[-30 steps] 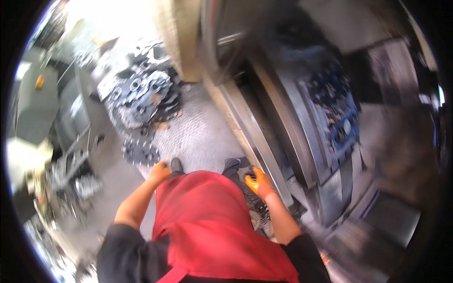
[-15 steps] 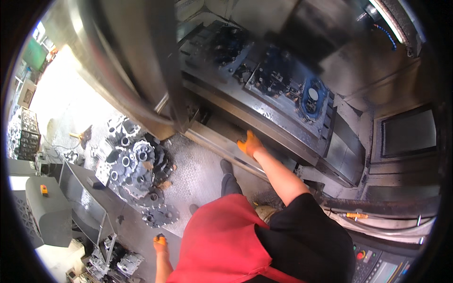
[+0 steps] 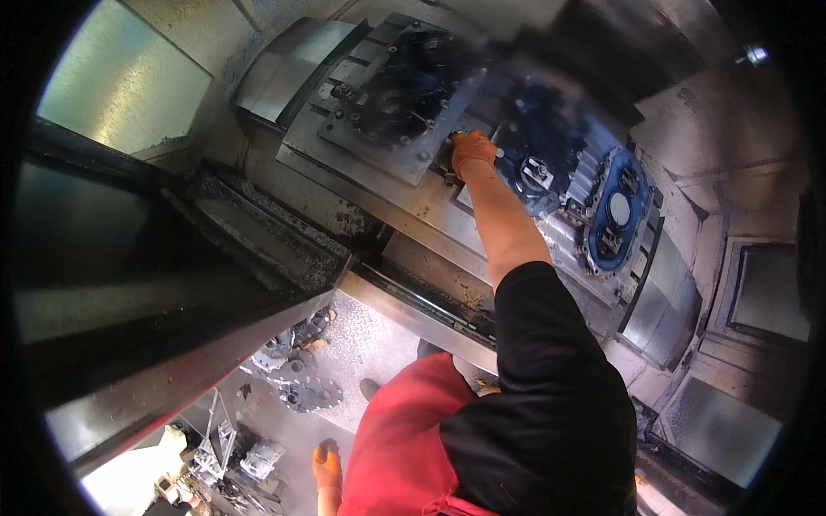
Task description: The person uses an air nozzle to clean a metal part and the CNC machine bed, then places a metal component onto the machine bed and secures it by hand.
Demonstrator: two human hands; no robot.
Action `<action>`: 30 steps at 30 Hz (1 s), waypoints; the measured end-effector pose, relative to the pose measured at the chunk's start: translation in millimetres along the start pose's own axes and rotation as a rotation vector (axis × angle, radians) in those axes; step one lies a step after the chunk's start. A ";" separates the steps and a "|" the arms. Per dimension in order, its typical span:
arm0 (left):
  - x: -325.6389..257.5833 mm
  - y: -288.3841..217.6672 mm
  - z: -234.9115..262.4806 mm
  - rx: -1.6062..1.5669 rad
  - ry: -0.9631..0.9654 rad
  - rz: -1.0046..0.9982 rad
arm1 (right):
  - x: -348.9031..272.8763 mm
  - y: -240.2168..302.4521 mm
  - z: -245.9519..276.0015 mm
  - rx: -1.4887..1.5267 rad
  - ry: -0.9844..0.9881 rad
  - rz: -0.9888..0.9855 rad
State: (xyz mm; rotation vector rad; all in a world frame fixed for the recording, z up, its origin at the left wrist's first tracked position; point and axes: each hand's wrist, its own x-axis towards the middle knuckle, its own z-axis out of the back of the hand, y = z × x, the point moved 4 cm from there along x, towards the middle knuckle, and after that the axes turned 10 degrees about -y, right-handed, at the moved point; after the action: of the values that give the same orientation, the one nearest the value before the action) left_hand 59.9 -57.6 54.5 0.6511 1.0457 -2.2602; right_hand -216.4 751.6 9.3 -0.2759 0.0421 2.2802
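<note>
Reaching over the near edge of the machine bed point(image 3: 420, 205) is best steadied; right hand point(image 3: 473, 153) and left hand point(image 3: 326, 467) grip closure cannot be determined.

Right hand point(image 3: 474, 155), orange-gloved, is at the machine table point(image 3: 430, 205), fingers curled; what they grip is unclear. A dark fixture plate point(image 3: 403, 90) lies left of these fingers, a blue oval part point(image 3: 619, 209) farther to their right. Left hand point(image 3: 327, 467) hangs beside the red apron point(image 3: 400, 430); metal castings point(image 3: 305, 391) lie beyond its fingers.
</note>
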 end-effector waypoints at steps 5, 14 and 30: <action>6.3 -27.3 -25.8 0.085 0.062 -0.048 | 2.0 -14.6 -4.9 -0.020 -0.053 0.166; 54.4 -111.0 -64.7 0.247 0.178 -0.234 | -6.8 -46.9 2.6 0.374 -0.420 0.130; -80.6 -468.6 -190.7 -0.547 1.257 -0.486 | -391.8 65.6 181.9 1.002 -0.726 0.174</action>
State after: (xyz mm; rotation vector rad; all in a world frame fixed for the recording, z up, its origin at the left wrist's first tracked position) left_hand -155.2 369.1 239.2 1.7619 2.4812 -1.5736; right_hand -48.1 440.6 265.8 1.0860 0.8115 2.0994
